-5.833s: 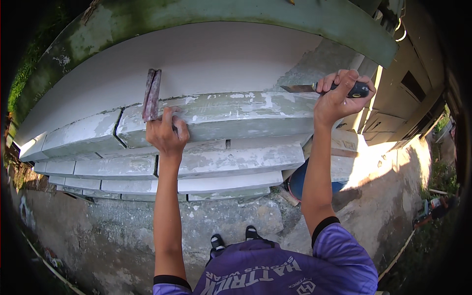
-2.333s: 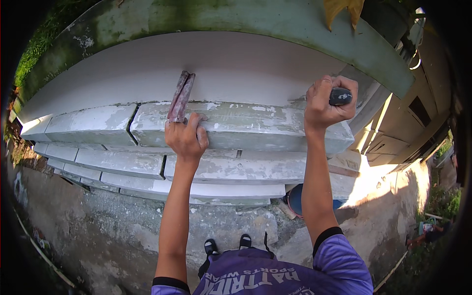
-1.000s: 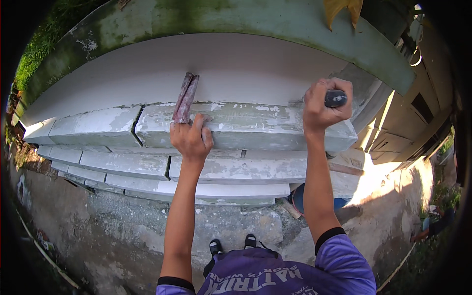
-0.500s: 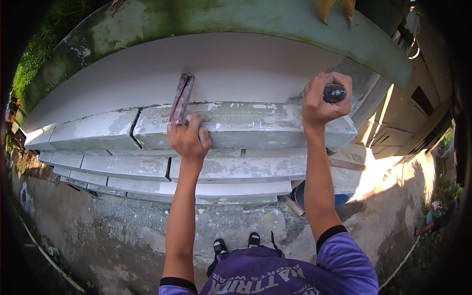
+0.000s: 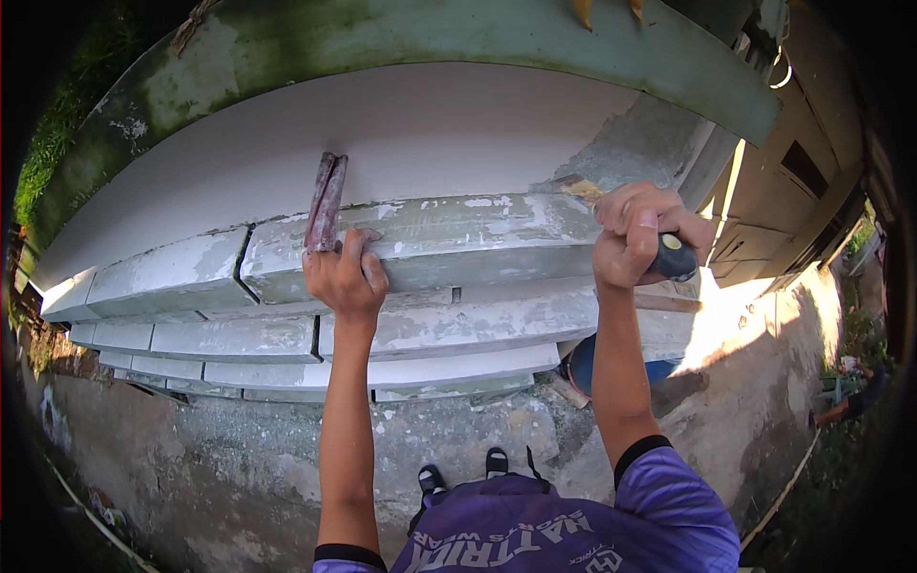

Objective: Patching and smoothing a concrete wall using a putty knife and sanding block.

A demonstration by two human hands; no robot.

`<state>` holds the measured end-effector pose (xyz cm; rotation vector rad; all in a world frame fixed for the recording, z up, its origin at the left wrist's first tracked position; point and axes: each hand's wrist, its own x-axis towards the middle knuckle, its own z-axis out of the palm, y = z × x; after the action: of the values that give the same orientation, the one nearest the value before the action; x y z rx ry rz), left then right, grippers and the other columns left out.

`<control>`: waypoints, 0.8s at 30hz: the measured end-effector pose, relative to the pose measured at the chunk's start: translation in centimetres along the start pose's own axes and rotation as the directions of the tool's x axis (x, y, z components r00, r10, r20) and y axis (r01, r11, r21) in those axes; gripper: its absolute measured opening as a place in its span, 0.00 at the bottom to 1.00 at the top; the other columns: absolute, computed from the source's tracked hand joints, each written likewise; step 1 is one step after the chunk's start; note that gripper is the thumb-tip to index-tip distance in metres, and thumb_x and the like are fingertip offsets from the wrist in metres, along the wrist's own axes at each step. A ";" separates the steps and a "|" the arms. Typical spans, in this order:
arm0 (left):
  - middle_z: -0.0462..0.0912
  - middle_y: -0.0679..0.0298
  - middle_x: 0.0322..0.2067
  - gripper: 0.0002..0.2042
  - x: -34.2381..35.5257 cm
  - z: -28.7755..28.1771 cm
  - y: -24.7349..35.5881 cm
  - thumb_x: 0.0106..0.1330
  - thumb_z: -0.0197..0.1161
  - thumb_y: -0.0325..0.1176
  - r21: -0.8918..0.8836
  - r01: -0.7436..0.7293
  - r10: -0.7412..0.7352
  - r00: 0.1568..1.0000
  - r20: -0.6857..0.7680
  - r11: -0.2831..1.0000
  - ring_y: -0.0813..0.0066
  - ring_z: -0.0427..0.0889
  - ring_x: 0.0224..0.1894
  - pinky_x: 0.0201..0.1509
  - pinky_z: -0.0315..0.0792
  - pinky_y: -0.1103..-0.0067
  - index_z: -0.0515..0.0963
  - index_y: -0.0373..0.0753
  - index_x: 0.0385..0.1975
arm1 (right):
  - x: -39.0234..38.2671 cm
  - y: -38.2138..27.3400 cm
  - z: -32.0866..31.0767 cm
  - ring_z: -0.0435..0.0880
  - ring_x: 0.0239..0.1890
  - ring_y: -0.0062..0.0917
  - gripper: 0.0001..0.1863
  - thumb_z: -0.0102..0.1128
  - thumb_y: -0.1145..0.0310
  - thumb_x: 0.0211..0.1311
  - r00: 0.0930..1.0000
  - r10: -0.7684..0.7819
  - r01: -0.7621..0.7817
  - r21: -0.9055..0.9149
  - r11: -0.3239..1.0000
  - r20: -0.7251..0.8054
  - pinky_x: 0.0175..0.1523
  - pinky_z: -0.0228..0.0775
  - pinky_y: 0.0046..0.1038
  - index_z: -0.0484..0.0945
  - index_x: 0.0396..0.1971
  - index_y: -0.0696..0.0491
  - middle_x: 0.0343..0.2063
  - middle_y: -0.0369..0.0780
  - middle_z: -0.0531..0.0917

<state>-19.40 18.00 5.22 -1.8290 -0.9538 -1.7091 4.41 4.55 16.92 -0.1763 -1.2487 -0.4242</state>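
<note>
My left hand (image 5: pixel 349 277) is closed on the lower end of a narrow, reddish-brown, plaster-smeared tool (image 5: pixel 327 202). The tool points up past the ledge's back edge, in front of the white wall face (image 5: pixel 420 124); its exact kind does not show. On the right, my right hand (image 5: pixel 638 234) wraps round a tool's thick black handle (image 5: pixel 676 258), whose rounded end faces me. A tan, flat part (image 5: pixel 578 187) shows just beyond the fingers, by the wall's foot; the working end is mostly hidden. Beneath both hands runs a ledge (image 5: pixel 430 267) patched white and grey.
A mossy green overhanging edge (image 5: pixel 401 43) curves above the wall. Bare grey plaster (image 5: pixel 630 143) shows at the wall's right end. Lower stepped ledges (image 5: pixel 458 329) drop toward the concrete floor (image 5: pixel 258 439). A blue bucket (image 5: pixel 583 368) stands beneath my right forearm. A person (image 5: pixel 850 396) is far right.
My right hand has come down toward me from the wall, its handle now tilted to the lower right, uncovering grey plaster. My left hand and its tool appear slightly lower and further left.
</note>
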 end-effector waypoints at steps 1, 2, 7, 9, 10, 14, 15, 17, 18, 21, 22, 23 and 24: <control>0.68 0.59 0.17 0.10 -0.1 0.2 0.1 0.55 0.55 0.38 -0.014 -0.008 0.008 1.000 0.002 1.000 0.58 0.68 0.24 0.37 0.63 0.66 0.82 0.47 0.33 | -1.3 -0.3 -0.4 0.75 0.18 0.26 0.08 0.55 0.82 0.55 0.986 -0.077 0.082 -0.029 0.996 0.148 0.20 0.68 0.27 0.65 0.25 0.56 0.22 0.37 0.72; 0.68 0.59 0.17 0.10 -0.1 0.2 0.0 0.55 0.54 0.38 -0.019 -0.006 0.006 1.000 -0.002 1.000 0.58 0.68 0.24 0.36 0.63 0.66 0.82 0.48 0.32 | -2.6 -1.0 -0.4 0.77 0.22 0.28 0.08 0.58 0.81 0.52 0.953 -0.103 0.129 -0.074 0.989 0.287 0.22 0.69 0.28 0.67 0.26 0.56 0.26 0.38 0.73; 0.68 0.58 0.19 0.10 -0.1 0.2 0.1 0.58 0.54 0.39 -0.020 0.007 -0.007 1.000 -0.004 1.000 0.56 0.69 0.26 0.37 0.63 0.64 0.83 0.49 0.32 | -4.9 -3.4 -0.9 0.80 0.32 0.33 0.15 0.70 0.75 0.42 0.770 -0.127 0.360 -0.260 0.896 0.626 0.30 0.73 0.31 0.75 0.32 0.53 0.38 0.43 0.75; 0.69 0.57 0.20 0.11 -0.5 0.3 -0.2 0.58 0.53 0.39 -0.016 0.003 -0.002 1.000 0.005 1.000 0.54 0.69 0.26 0.37 0.63 0.63 0.83 0.47 0.34 | -5.8 -4.9 -1.4 0.80 0.32 0.32 0.17 0.72 0.74 0.40 0.757 -0.046 0.410 -0.420 0.810 0.652 0.31 0.75 0.32 0.78 0.34 0.53 0.38 0.43 0.75; 0.70 0.57 0.20 0.12 -0.8 0.4 -0.4 0.59 0.53 0.39 -0.008 0.002 -0.002 1.000 -0.005 1.000 0.54 0.69 0.27 0.37 0.63 0.63 0.83 0.46 0.34 | -6.5 -5.7 -1.7 0.80 0.32 0.31 0.18 0.72 0.73 0.40 0.767 0.182 0.254 -0.551 0.795 0.615 0.32 0.76 0.30 0.79 0.36 0.53 0.39 0.43 0.76; 0.72 0.56 0.22 0.14 -0.4 0.3 -0.3 0.61 0.51 0.39 -0.005 -0.012 0.012 1.000 0.021 1.000 0.53 0.70 0.28 0.38 0.64 0.62 0.83 0.43 0.35 | -8.2 -6.5 -3.1 0.84 0.39 0.32 0.21 0.73 0.76 0.46 0.737 0.428 -0.011 -0.624 0.781 0.523 0.38 0.80 0.29 0.82 0.44 0.55 0.45 0.45 0.77; 0.73 0.56 0.22 0.14 -0.3 0.3 -0.2 0.61 0.51 0.40 -0.002 -0.009 0.009 0.999 0.046 1.000 0.53 0.70 0.28 0.38 0.64 0.62 0.83 0.43 0.35 | -8.2 -6.4 -3.2 0.84 0.43 0.33 0.22 0.73 0.78 0.48 0.750 0.357 0.031 -0.569 0.821 0.557 0.39 0.81 0.29 0.82 0.46 0.55 0.46 0.46 0.78; 0.73 0.57 0.22 0.14 -0.4 0.4 -0.4 0.62 0.50 0.40 -0.009 -0.021 0.022 0.999 0.047 1.000 0.53 0.70 0.28 0.38 0.64 0.62 0.83 0.43 0.35 | -7.7 -6.7 -2.5 0.84 0.45 0.34 0.20 0.72 0.80 0.49 0.739 0.394 -0.051 -0.538 0.841 0.547 0.41 0.82 0.30 0.83 0.45 0.54 0.47 0.46 0.78; 0.73 0.57 0.22 0.14 -0.4 0.4 -0.4 0.63 0.50 0.40 -0.002 -0.015 0.015 0.999 0.043 1.000 0.53 0.70 0.28 0.38 0.64 0.62 0.83 0.43 0.35 | -7.4 -6.8 -2.5 0.84 0.46 0.34 0.20 0.71 0.82 0.50 0.723 0.425 -0.130 -0.497 0.858 0.545 0.43 0.83 0.31 0.84 0.45 0.53 0.49 0.46 0.78; 0.73 0.57 0.22 0.14 -0.2 0.3 0.1 0.62 0.50 0.40 0.008 -0.003 0.003 0.999 0.038 1.000 0.54 0.70 0.29 0.37 0.64 0.62 0.83 0.44 0.34 | -7.5 -6.3 -3.6 0.84 0.45 0.31 0.18 0.71 0.83 0.50 0.651 0.502 -0.179 -0.528 0.830 0.569 0.43 0.82 0.30 0.84 0.43 0.53 0.50 0.44 0.79; 0.73 0.58 0.22 0.13 -0.3 0.2 -0.1 0.62 0.50 0.40 0.016 0.000 -0.001 0.999 0.033 1.000 0.54 0.70 0.29 0.38 0.64 0.62 0.83 0.44 0.34 | -7.2 -6.4 -3.8 0.84 0.45 0.31 0.18 0.71 0.83 0.50 0.652 0.501 -0.182 -0.524 0.832 0.569 0.43 0.82 0.30 0.84 0.43 0.53 0.50 0.44 0.79; 0.74 0.58 0.22 0.13 -0.3 0.2 -0.2 0.62 0.51 0.39 0.024 0.005 -0.005 1.000 0.028 1.000 0.55 0.70 0.29 0.38 0.63 0.63 0.83 0.44 0.34 | -6.6 -6.5 -3.9 0.85 0.44 0.30 0.18 0.71 0.83 0.50 0.646 0.535 -0.209 -0.548 0.810 0.544 0.43 0.81 0.29 0.84 0.43 0.53 0.49 0.43 0.79; 0.74 0.58 0.22 0.13 -0.2 0.0 -0.2 0.62 0.51 0.39 0.028 0.004 -0.005 1.000 0.029 1.000 0.55 0.70 0.29 0.38 0.63 0.63 0.83 0.44 0.34 | -6.2 -6.7 -4.2 0.85 0.42 0.29 0.18 0.71 0.83 0.50 0.638 0.568 -0.235 -0.571 0.786 0.519 0.43 0.81 0.29 0.84 0.42 0.53 0.49 0.43 0.79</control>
<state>-19.52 18.12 5.04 -1.8394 -0.9899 -1.6678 3.88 -1.71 9.07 -1.1041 -1.7450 -0.2335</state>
